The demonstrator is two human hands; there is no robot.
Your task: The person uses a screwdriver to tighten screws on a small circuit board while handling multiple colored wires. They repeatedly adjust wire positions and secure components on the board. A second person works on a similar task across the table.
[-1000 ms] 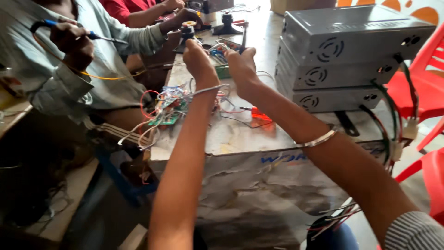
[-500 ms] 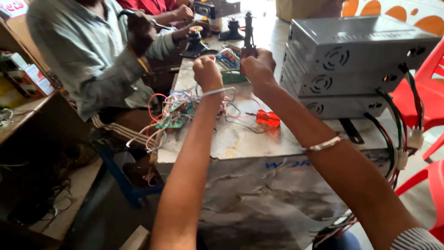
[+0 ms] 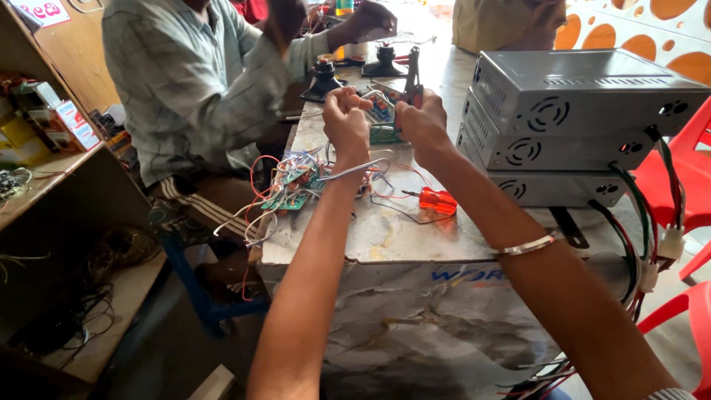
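While both hands are working above the marble-patterned surface (image 3: 385, 237), the left hand (image 3: 346, 122) is pinching thin white wires and the right hand (image 3: 422, 122) is gripping the small green circuit board (image 3: 385, 133); it looks light and fragile, so holding its edges seems safest.

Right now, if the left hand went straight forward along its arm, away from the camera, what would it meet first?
Most likely the black knob-shaped part on the table beyond the left hand; depth is unclear, so it might pass beside it.

Wooden shelves (image 3: 44, 185), red plastic chair (image 3: 685, 170), orange-spotted wall (image 3: 652, 30)
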